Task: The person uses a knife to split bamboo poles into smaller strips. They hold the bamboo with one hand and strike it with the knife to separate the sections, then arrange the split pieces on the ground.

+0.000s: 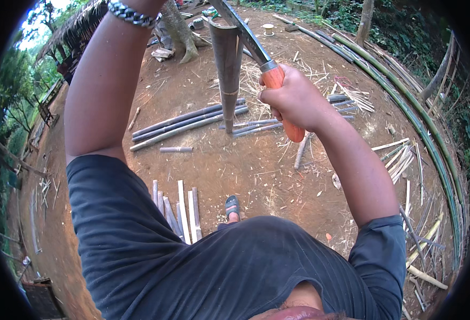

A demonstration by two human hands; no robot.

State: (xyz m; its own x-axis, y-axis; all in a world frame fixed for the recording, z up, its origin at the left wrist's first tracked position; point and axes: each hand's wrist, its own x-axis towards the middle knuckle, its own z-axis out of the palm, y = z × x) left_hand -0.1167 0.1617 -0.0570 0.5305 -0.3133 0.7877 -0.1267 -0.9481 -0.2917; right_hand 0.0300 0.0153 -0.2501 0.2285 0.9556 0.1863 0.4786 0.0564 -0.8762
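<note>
My right hand [300, 98] is closed around the orange wooden handle of a machete [250, 44]. Its long dark blade slants up and left, out past the top edge of the picture. Next to the blade, a thick bamboo pole [227, 72] stands upright with its lower end by the ground and a hollow, curved upper end. The blade overlaps the right side of that upper end; whether it cuts in I cannot tell. My left arm [104, 80] is raised, with a chain bracelet [131, 15] at the wrist; the left hand lies beyond the top edge.
Dark bamboo lengths [187, 121] lie on the dirt behind the pole. Cut strips [187, 213] lie near my sandalled foot [232, 205]. Long green poles [405, 98] curve along the right, with split pieces [403, 160] nearby. A tree trunk [179, 32] rises at the back.
</note>
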